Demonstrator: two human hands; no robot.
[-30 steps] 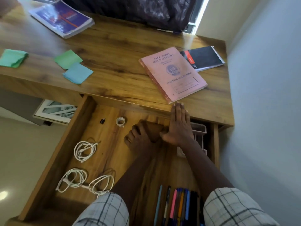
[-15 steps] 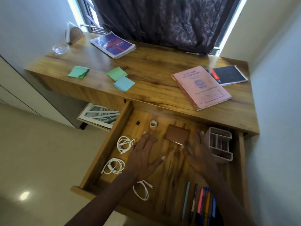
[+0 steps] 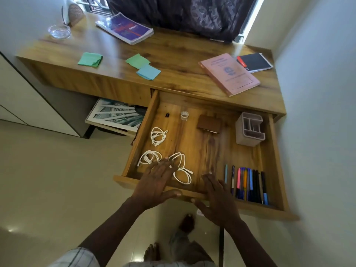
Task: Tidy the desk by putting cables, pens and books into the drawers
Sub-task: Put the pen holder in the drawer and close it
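Note:
The wooden drawer (image 3: 238, 204) stands pulled out under the desk (image 3: 183, 60). Three coiled white cables (image 3: 158, 135) lie at its left, several pens (image 3: 248, 185) in a row at its front right, and a small brown notebook (image 3: 209, 123) near its back. My left hand (image 3: 157, 183) hovers flat over the front edge with fingers spread, its fingertips above two of the cables. My right hand (image 3: 218, 199) is also flat and spread over the front rim, holding nothing. On the desk lie a pink book (image 3: 229, 74), a black notebook (image 3: 254, 62) and a purple book (image 3: 125, 27).
A grey pen holder (image 3: 250, 129), a tape roll (image 3: 184, 115) and a small black adapter (image 3: 167, 115) also sit in the drawer. Green and blue sticky notes (image 3: 142, 68) and a glass dish (image 3: 58, 31) are on the desk. A framed picture (image 3: 117, 114) rests below it. A wall is close on the right.
Both hands have drawn back from the brown notebook at the drawer's back to its front edge, leaving the notebook lying there. The view has pulled back and up.

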